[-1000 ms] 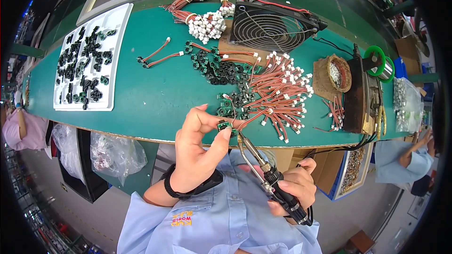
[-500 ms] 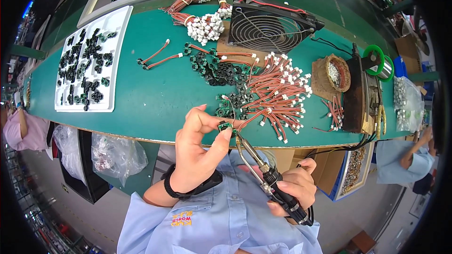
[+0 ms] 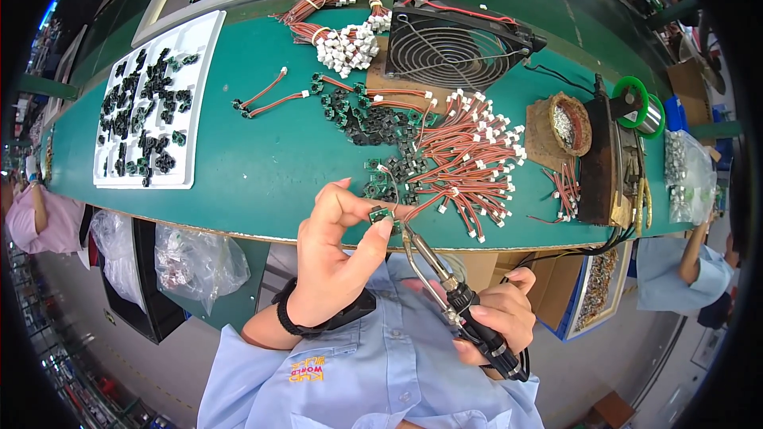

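Observation:
Between the thumb and index finger of my left hand (image 3: 338, 250) is a small green circuit board (image 3: 380, 214), held at the table's front edge. My right hand (image 3: 502, 316) is wrapped round a black soldering iron (image 3: 465, 302) with a thin metal feed tube along its side. The iron's tip is at the board, beside my left thumb; whether it touches cannot be made out. A red wire lead (image 3: 425, 205) runs from near the tip toward the pile of wire leads with white connectors (image 3: 469, 143). Just beyond my fingers lie several green-and-black boards (image 3: 381, 179).
A white tray (image 3: 205, 56) of black parts lies on the left. At the back are bundled leads (image 3: 346, 48) and a fan (image 3: 453, 52) with a wire guard. On the right are a round tin (image 3: 584, 123), a dark metal box (image 3: 608, 167) and a green solder spool (image 3: 629, 99).
Both hands keep almost the same place. The iron and the board have shifted very slightly; the grip of each hand is unchanged.

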`<state>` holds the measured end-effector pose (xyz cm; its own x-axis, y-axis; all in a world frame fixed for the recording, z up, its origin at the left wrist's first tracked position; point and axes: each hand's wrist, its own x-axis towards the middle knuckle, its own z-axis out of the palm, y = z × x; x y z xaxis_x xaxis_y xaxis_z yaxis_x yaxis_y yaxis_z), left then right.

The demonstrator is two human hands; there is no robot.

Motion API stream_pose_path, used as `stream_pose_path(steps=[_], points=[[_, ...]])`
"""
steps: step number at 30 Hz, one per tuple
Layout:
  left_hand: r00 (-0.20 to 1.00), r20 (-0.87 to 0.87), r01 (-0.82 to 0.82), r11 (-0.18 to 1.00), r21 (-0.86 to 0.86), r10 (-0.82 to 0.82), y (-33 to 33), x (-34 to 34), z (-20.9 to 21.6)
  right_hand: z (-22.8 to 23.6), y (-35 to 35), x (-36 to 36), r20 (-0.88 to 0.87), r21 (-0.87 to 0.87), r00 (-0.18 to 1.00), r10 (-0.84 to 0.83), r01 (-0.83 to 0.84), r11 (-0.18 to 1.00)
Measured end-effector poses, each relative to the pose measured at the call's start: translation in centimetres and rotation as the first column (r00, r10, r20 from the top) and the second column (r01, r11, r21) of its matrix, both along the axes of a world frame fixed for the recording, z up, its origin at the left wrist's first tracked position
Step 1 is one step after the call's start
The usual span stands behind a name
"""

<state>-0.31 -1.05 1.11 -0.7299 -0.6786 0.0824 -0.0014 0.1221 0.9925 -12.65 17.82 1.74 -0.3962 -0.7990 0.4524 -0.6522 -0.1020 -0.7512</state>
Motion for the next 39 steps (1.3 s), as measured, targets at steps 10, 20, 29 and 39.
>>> stream_pose_path(steps=[10,20,29,39], points=[[1.000,-0.011,-0.021,1.000,0.011,0.021,0.16,-0.03,0.08,0.01,0.09,-0.08,-0.005,0.013,1.000,0.008,-0.008,1.000],[1.000,0.008,-0.029,1.000,0.013,0.028,0.26,0.03,0.23,-0.22,0.16,-0.08,-0.007,0.003,1.000,0.017,-0.017,1.000],[0.999,-0.025,-0.019,0.996,0.084,0.021,0.26,-0.05,0.35,-0.26,0.35,0.05,-0.027,0.001,0.999,0.017,-0.017,1.000],[0.998,-0.045,-0.026,0.993,0.112,0.031,0.28,-0.17,0.69,-0.42,0.57,0.03,-0.055,-0.012,0.998,0.033,-0.034,0.999]])
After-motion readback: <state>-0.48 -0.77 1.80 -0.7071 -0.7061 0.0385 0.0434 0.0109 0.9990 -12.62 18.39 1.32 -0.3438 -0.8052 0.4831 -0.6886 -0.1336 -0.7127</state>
